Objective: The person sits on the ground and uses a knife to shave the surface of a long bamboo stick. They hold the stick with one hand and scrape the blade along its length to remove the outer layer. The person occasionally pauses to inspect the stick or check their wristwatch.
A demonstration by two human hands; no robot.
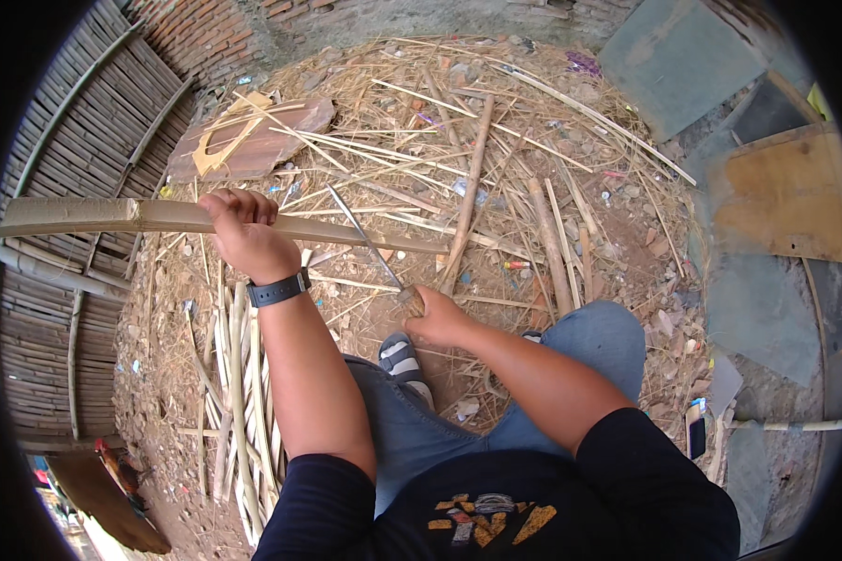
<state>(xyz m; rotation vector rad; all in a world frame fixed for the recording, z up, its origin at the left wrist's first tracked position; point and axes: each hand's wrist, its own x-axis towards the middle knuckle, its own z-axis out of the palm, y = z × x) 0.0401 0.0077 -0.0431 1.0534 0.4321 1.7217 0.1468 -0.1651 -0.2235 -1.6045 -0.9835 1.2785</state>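
My left hand (253, 238), with a dark watch on its wrist, is wrapped round a long split bamboo piece (168, 216). The bamboo runs from the far left to the middle, and its right end lies by a round brown pole (474, 178). My right hand (435, 318) grips the wooden handle of a long knife (365, 236). Its narrow metal blade points up and leftward, crossing the bamboo in the view; whether it touches cannot be made out. Below the knife handle, my striped sock (402, 360) shows between my bent legs.
Thin bamboo strips (243, 402) lie heaped beside my left arm. More strips, poles and shavings litter the ground ahead, near a brown board (262, 140). A bamboo-slat wall (65, 140) stands left, a brick wall (196, 37) behind. Grey sheets (683, 70) and a phone (695, 430) lie right.
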